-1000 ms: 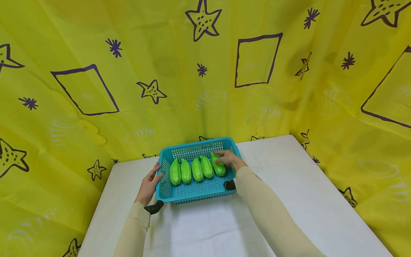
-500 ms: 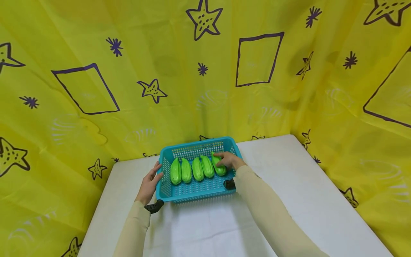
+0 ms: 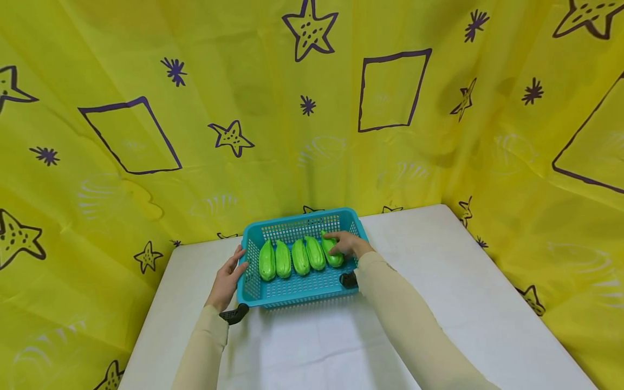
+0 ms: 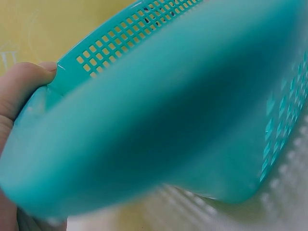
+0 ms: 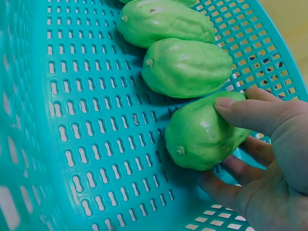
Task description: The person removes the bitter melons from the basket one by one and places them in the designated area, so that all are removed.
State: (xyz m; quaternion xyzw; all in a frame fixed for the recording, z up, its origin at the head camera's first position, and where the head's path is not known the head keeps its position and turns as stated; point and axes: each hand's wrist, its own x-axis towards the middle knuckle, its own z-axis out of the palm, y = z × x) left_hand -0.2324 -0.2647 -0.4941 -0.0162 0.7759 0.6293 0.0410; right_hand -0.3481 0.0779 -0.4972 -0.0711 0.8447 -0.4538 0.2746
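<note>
A turquoise plastic basket (image 3: 287, 293) with perforated walls holds a row of several glossy green ribbed gourds (image 3: 266, 262). Along its left side, my left hand (image 3: 226, 281) holds the rim; one digit bends over the edge in the left wrist view, and the other fingers are mostly hidden by the basket. My right hand (image 3: 345, 244) reaches inside and grips the rightmost gourd (image 5: 202, 132). Seen from the right wrist, its thumb lies on top and the fingers curl round the far side and underneath. That gourd rests low in the basket, beside its neighbour (image 5: 187, 67).
The basket stands on a white-covered table (image 3: 439, 271), close to its back edge. A yellow curtain (image 3: 273, 108) printed with stars and frames hangs behind and at both sides. Black wrist-camera mounts (image 3: 235, 314) are on both wrists.
Almost nothing differs. The right fingers have shifted very slightly on the rightmost gourd, and the left hand, basket and other gourds stay in place.
</note>
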